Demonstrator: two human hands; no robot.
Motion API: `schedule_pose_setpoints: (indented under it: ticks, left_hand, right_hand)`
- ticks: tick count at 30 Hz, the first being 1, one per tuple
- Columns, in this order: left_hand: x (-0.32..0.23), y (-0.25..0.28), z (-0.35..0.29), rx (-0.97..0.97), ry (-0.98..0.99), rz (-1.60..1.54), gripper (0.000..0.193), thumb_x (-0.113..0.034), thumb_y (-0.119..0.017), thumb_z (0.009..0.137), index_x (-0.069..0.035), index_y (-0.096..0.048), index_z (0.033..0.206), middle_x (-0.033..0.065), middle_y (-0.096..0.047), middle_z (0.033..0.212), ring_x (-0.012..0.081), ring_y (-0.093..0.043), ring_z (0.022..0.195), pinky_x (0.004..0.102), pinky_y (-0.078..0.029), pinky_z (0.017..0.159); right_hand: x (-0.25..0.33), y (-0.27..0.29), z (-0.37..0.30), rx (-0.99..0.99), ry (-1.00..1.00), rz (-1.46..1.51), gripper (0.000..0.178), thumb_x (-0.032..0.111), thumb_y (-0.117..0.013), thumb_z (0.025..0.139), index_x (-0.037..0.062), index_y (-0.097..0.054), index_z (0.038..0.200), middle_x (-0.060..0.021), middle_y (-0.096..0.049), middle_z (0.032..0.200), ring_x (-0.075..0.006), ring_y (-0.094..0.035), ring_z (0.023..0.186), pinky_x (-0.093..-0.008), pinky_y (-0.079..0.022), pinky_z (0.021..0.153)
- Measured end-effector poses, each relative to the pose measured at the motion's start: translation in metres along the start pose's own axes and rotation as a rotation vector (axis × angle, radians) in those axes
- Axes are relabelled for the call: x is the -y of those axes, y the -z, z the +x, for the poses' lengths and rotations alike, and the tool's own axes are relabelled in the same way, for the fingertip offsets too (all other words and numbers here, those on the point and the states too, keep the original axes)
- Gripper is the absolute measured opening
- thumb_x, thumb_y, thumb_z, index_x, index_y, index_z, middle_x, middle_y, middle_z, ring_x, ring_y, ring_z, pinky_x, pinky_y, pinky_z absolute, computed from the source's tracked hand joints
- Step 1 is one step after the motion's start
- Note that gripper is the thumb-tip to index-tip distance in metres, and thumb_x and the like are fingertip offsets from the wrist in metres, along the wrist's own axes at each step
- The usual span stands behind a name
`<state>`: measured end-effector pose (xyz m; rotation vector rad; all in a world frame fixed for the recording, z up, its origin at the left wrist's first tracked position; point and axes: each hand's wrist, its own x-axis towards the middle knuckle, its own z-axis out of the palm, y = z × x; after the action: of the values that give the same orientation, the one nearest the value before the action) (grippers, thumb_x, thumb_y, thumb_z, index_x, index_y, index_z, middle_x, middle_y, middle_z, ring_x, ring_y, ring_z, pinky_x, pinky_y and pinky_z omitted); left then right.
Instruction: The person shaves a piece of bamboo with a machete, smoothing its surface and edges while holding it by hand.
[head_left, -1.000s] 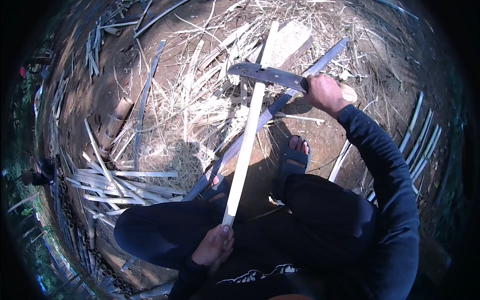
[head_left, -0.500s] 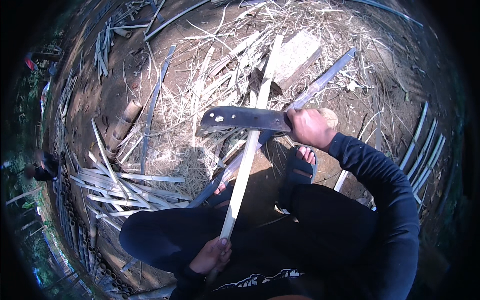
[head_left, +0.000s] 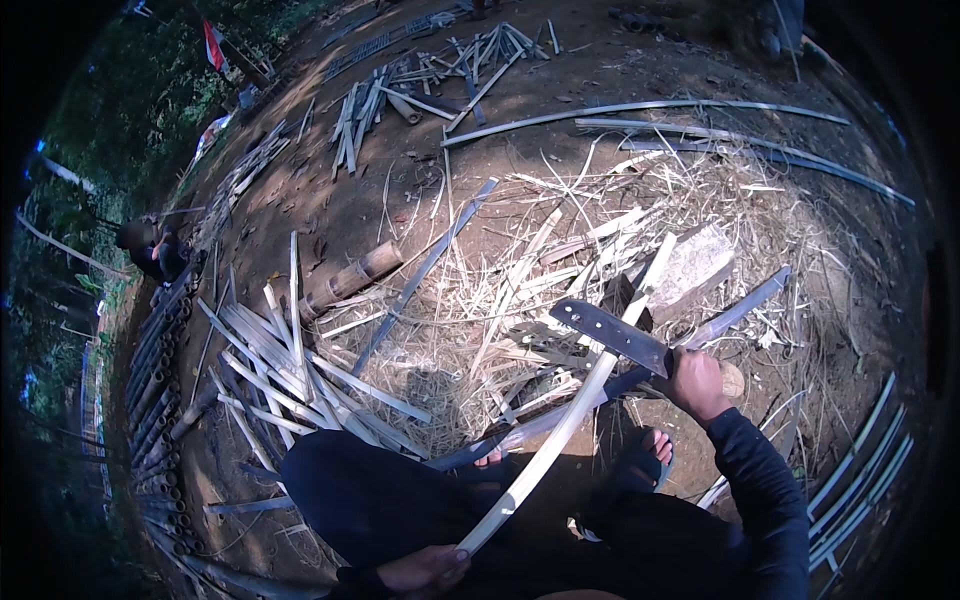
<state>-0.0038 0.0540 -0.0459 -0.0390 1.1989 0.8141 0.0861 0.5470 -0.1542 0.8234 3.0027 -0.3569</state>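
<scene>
My left hand (head_left: 428, 568) is closed around the near end of a long pale bamboo strip (head_left: 540, 462), low in the picture. The strip slants up and away to the right, its far end by a pale wooden block (head_left: 702, 262). In my right fist (head_left: 697, 382) is a machete (head_left: 618, 334) with a broad dark blade. The blade lies across the strip, pointing left; whether its edge cuts in cannot be made out. Beneath the strip, a darker split bamboo length (head_left: 735, 315) lies slantwise near my sandalled feet. A round wooden end (head_left: 733, 379) shows beside my right fist.
Shavings (head_left: 440, 400) cover the ground ahead. Split strips (head_left: 270, 375) are heaped left of my knee, near a bamboo section (head_left: 352, 280). Stacked poles (head_left: 160, 400) and another person (head_left: 165, 255) are far left. More strips lie right (head_left: 860, 480) and beyond (head_left: 650, 108).
The view has shifted up and left, so the scene sits lower and farther right. The machete's blade now tilts up to the left; both hands keep their holds.
</scene>
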Motion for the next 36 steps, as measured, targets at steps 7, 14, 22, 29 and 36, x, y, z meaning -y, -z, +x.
schedule_pose_setpoints:
  ticks: [7,14,22,29,36]
  left_hand:
    - [-0.04,-0.023,-0.017,-0.119,-0.064,0.093,0.05,-0.05,-0.037,0.105,-0.005,-0.056,0.115,0.004,-0.057,0.086,0.0113,-0.054,0.073,0.0286,-0.047,0.069]
    - [-0.067,-0.026,-0.003,-0.177,-0.277,1.003,0.04,-0.038,-0.053,0.102,-0.001,-0.064,0.112,0.0149,-0.062,0.106,0.0281,-0.062,0.097,0.0359,-0.049,0.089]
    - [-0.121,-0.035,0.131,-0.683,-0.502,0.821,0.065,-0.053,-0.06,0.094,0.007,-0.057,0.117,0.0201,-0.063,0.095,0.0314,-0.064,0.089,0.0431,-0.051,0.081]
    - [-0.117,-0.052,0.18,-0.593,-0.454,0.627,0.052,-0.047,-0.059,0.096,0.002,-0.058,0.112,0.0195,-0.065,0.084,0.0325,-0.067,0.071,0.0412,-0.052,0.07]
    - [-0.094,-0.062,0.154,-0.789,-0.489,0.828,0.043,-0.041,-0.058,0.097,0.001,-0.057,0.097,0.0278,-0.064,0.077,0.0447,-0.066,0.078,0.0501,-0.051,0.068]
  right_hand:
    - [-0.021,0.002,0.002,-0.001,-0.167,0.034,0.023,0.023,-0.067,0.077,0.0,-0.069,0.075,-0.0234,-0.067,0.073,-0.0392,-0.069,0.07,-0.0459,-0.057,0.066]
    - [-0.041,-0.02,-0.002,-0.061,-0.187,0.007,0.027,0.027,-0.066,0.08,0.0,-0.069,0.075,-0.0235,-0.067,0.072,-0.0399,-0.069,0.069,-0.0467,-0.058,0.066]
    - [-0.042,-0.028,-0.001,-0.038,-0.208,0.052,0.026,0.025,-0.065,0.08,-0.0001,-0.07,0.075,-0.0242,-0.067,0.072,-0.0399,-0.069,0.068,-0.0476,-0.057,0.064]
    - [-0.034,-0.016,-0.004,-0.008,-0.124,0.029,0.029,0.028,-0.066,0.081,-0.0012,-0.068,0.079,-0.0225,-0.067,0.072,-0.0388,-0.068,0.066,-0.0454,-0.057,0.063]
    - [-0.002,-0.018,-0.034,0.023,0.119,0.005,0.029,0.02,-0.065,0.075,-0.0016,-0.058,0.094,-0.0224,-0.067,0.078,-0.0375,-0.068,0.067,-0.0448,-0.055,0.061]
